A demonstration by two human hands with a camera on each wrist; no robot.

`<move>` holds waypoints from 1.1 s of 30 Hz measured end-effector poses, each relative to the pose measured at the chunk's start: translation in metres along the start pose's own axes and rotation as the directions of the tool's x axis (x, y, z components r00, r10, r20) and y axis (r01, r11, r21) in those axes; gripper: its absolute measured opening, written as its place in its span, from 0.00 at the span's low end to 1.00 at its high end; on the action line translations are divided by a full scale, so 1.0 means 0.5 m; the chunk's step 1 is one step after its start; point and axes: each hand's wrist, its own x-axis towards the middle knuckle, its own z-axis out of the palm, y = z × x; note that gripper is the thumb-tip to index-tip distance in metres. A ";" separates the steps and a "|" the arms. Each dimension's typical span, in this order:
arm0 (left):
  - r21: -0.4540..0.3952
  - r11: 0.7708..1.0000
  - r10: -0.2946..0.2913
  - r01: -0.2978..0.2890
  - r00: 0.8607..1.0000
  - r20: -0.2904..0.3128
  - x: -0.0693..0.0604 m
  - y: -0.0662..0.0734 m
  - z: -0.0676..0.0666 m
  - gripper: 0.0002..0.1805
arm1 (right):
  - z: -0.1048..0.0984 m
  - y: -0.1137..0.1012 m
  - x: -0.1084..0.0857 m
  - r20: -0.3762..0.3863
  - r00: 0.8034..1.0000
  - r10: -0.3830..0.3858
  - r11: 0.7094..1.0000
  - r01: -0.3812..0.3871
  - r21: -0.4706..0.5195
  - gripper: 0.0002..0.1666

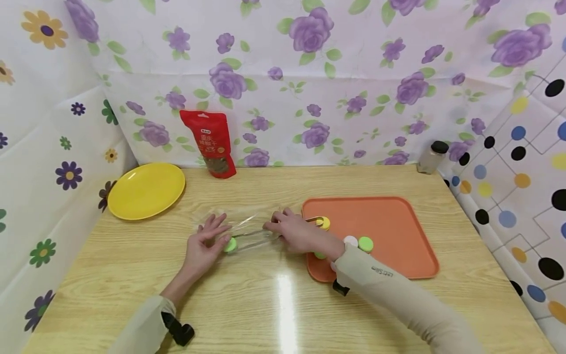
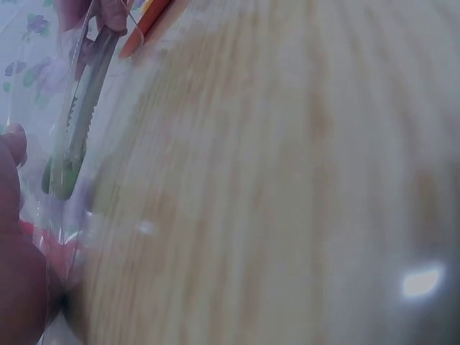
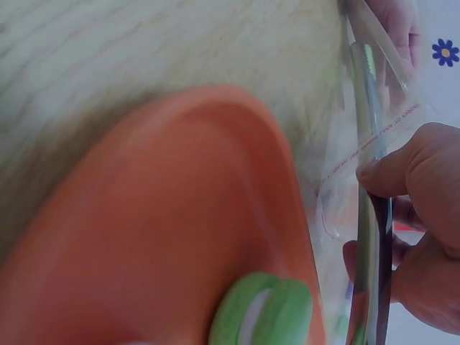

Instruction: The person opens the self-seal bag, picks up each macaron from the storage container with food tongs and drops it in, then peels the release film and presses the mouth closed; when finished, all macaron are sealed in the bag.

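Observation:
My right hand (image 1: 296, 232) grips metal tongs (image 1: 253, 240) near their middle. Their toothed ends reach into a clear plastic bag (image 3: 338, 154) with a red-printed strip near its mouth. Between the tong tips is a green macaron (image 1: 231, 245), seen through the film in the left wrist view. My left hand (image 1: 204, 248) pinches the bag between thumb and finger beside that macaron, its other fingers spread. Under my right forearm, the orange tray (image 1: 384, 216) holds a yellow macaron (image 1: 325, 223), a white macaron (image 1: 351, 241) and green macarons (image 1: 365, 244), some partly hidden by the arm.
A yellow plate (image 1: 147, 191) lies at the back left. Against the flowered backdrop stands a red pouch (image 1: 212, 142) with a see-through lower window. A small jar with a black lid (image 1: 432, 157) is at the back right. Patterned sheets enclose the wooden table (image 1: 247, 305) on three sides.

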 end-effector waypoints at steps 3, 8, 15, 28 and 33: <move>-0.007 1.000 0.001 -0.001 1.000 -0.003 0.002 0.001 0.000 0.11 | 0.007 -0.002 0.008 -0.009 1.000 -0.023 1.000 0.023 0.008 0.26; -0.021 1.000 0.001 -0.001 1.000 -0.009 0.003 0.003 0.003 0.11 | 0.011 -0.005 0.019 -0.032 0.997 -0.076 0.997 0.077 0.008 0.24; -0.019 1.000 -0.009 0.009 1.000 -0.001 0.003 0.002 0.006 0.11 | 0.010 -0.012 0.023 -0.022 0.997 -0.077 0.997 0.077 0.012 0.24; -0.005 1.000 0.003 -0.003 1.000 0.009 0.002 -0.001 0.001 0.11 | -0.023 0.031 -0.038 -0.035 0.999 -0.025 0.999 0.027 0.037 0.26; 0.002 1.000 0.003 -0.003 1.000 0.007 0.002 0.003 -0.001 0.11 | -0.048 0.069 -0.115 -0.086 0.996 0.035 0.993 -0.025 0.117 0.27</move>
